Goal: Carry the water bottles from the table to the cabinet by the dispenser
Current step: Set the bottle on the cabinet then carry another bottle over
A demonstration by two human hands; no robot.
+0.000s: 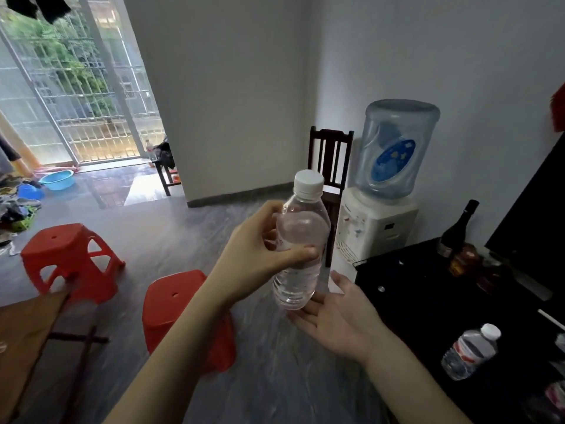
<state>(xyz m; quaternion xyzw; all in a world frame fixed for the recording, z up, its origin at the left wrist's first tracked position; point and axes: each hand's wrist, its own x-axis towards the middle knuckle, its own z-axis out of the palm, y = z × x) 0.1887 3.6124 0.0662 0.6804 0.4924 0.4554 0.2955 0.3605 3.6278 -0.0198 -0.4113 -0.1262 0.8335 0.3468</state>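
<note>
A clear water bottle [301, 240] with a white cap is held upright in mid-air, gripped around its middle by my left hand [260, 252]. My right hand [339, 316] is spread palm-up just under the bottle's base, fingers apart, touching or nearly touching it. A second water bottle [469, 351] with a red-and-white label stands on the black cabinet [406, 289] at the right. The white water dispenser [376, 228] with its blue jug stands just beyond the cabinet's far end.
A dark wine bottle [458, 231] and small jars stand on the cabinet's far part beside a black screen [532, 215]. Two red plastic stools [70, 258] [183, 310] sit on the grey floor at left. A wooden table corner [27, 328] is at lower left; a dark chair [330, 160] stands behind the dispenser.
</note>
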